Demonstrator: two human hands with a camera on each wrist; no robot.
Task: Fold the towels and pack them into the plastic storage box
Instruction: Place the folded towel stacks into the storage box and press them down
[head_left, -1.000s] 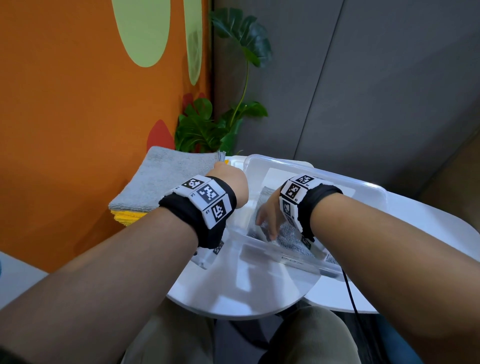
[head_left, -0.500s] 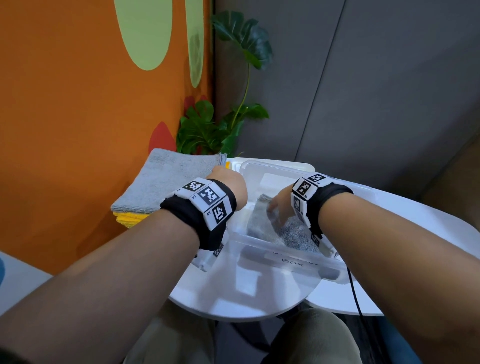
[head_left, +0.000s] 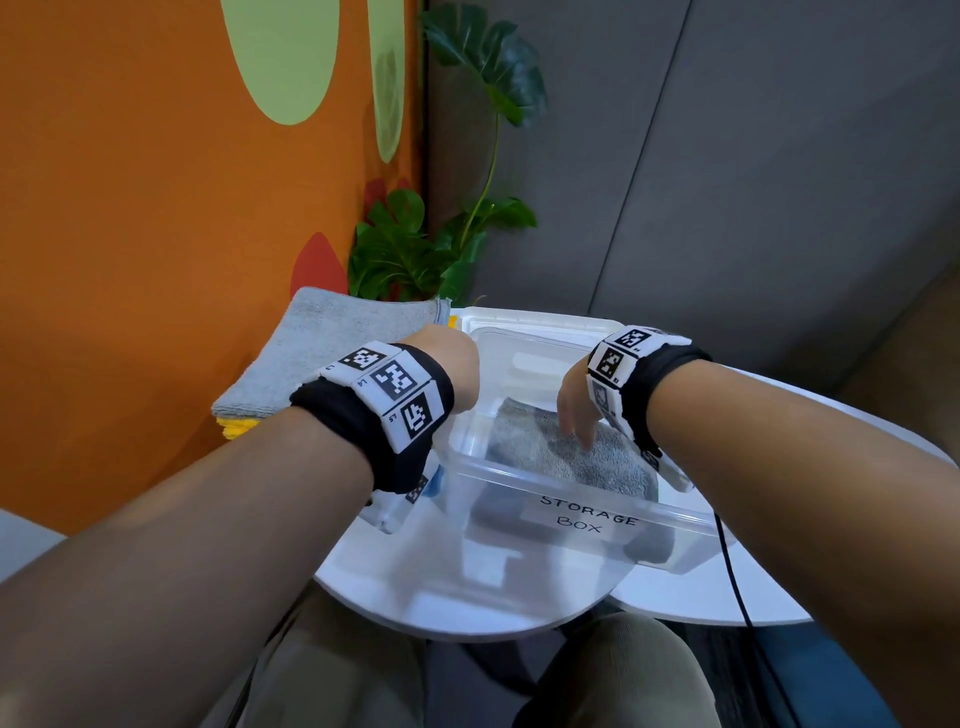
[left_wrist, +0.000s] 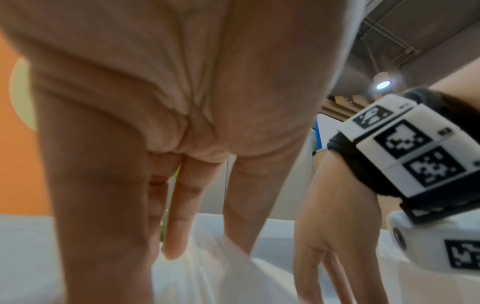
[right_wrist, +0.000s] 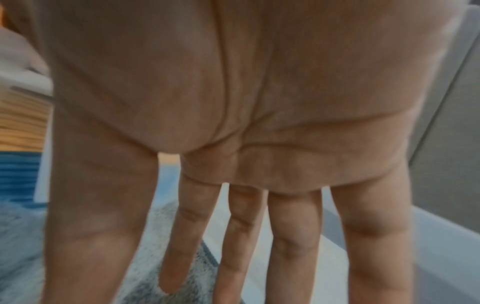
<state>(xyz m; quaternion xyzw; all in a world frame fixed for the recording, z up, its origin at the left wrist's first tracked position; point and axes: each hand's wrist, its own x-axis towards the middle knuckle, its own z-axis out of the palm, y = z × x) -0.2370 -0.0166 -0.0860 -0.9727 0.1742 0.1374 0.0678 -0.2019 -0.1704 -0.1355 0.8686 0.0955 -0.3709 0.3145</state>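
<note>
White table (head_left: 519, 597): folded towel (head_left: 561, 457) inside box (head_left: 582, 519)

clear glossy plastic box (head_left: 571, 499), fuzzy towel (head_left: 545, 452)

**A staged corner of an office-style interior**

An orange wall (head_left: 156, 208) painted with pale green ovals meets grey panelled partitions (head_left: 727, 182), with a leafy potted plant (head_left: 415, 254) set in the corner. Small round white tables (head_left: 467, 597) stand before it. The left wrist view shows an open ceiling with exposed pipes (left_wrist: 389, 39) and a spotlight (left_wrist: 384, 84).
</note>
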